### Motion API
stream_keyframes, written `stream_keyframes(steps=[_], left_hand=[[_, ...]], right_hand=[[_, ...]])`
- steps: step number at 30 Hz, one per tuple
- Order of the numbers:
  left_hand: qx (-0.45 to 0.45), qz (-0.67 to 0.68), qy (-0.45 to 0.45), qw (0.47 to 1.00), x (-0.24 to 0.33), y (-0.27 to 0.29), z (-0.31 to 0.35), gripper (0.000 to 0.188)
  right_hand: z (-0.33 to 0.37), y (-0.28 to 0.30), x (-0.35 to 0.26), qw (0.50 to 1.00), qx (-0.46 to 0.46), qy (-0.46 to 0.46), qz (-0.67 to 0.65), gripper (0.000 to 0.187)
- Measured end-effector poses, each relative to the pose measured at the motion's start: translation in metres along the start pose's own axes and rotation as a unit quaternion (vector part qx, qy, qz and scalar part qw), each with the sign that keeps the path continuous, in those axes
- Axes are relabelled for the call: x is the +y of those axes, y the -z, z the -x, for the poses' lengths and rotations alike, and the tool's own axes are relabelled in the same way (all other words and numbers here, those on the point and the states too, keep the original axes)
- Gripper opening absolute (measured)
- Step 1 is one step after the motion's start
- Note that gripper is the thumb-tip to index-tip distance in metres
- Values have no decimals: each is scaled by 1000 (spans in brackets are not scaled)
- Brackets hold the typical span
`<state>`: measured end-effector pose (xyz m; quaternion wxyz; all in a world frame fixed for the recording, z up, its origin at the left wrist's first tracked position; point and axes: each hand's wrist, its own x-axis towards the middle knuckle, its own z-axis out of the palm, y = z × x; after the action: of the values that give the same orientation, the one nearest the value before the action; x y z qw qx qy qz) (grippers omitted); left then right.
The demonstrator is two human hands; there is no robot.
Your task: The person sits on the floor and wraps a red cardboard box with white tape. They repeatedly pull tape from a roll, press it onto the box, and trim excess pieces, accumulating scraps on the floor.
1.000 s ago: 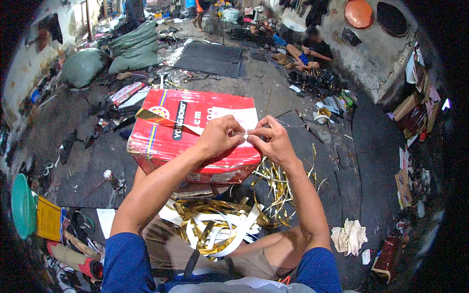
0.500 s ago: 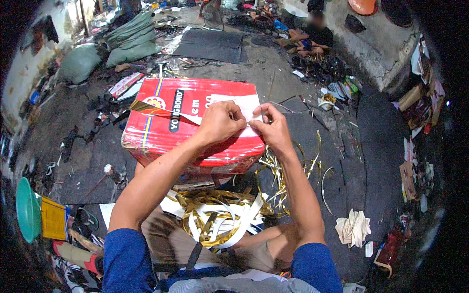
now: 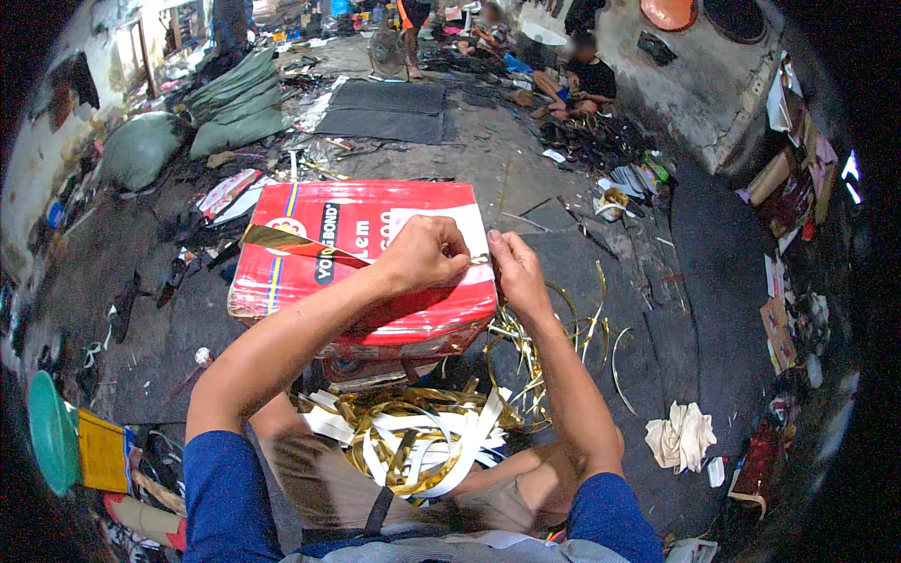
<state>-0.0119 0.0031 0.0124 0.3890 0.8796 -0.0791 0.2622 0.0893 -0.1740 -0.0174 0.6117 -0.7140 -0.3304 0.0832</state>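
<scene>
A red rectangular tin point(image 3: 310, 281) lies flat on the floor in front of me. Both hands meet over its right end. My left hand point(image 3: 427, 253) is closed, pinching a gold strip point(image 3: 291, 242) that runs leftward across the tin's top. My right hand point(image 3: 514, 267) pinches the same strip's near end at the tin's right edge, fingertips touching the left hand. A heap of gold and white cut strips point(image 3: 413, 436) lies between my knees, below the tin.
Loose gold strips point(image 3: 582, 328) curl on the dark floor right of the tin. A crumpled white rag point(image 3: 680, 436) lies at right. Green sacks point(image 3: 235, 113) and a dark mat point(image 3: 385, 108) are behind. People point(image 3: 582, 75) sit at the far wall. A green basin point(image 3: 52, 432) is at left.
The view has tilted down and the tin sits lower in the picture. Both hands stay pinched together on the strip at the tin's right end, shifted slightly right.
</scene>
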Motion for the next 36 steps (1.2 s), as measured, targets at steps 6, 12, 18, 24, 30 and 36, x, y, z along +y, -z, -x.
stream_keyframes(steps=[6, 12, 18, 24, 30, 36], left_hand=[[40, 49, 24, 998, 3, -12, 6, 13], [61, 38, -5, 997, 11, -19, 8, 8], [45, 52, 15, 998, 13, -27, -3, 9], [54, 57, 6, 997, 8, -25, -2, 9], [64, 27, 9, 998, 4, -23, -1, 10], [61, 19, 45, 997, 10, -23, 2, 10]], right_hand=[[6, -1, -1, 996, -13, 40, 75, 35], [15, -4, 0, 977, -27, -89, -193, 28], [23, 0, 21, 880, -39, -214, -423, 28], [-6, 11, -9, 975, -13, -169, -141, 55], [-45, -6, -16, 935, 37, 20, 352, 39], [-42, -13, 27, 983, 93, 61, 144, 24]])
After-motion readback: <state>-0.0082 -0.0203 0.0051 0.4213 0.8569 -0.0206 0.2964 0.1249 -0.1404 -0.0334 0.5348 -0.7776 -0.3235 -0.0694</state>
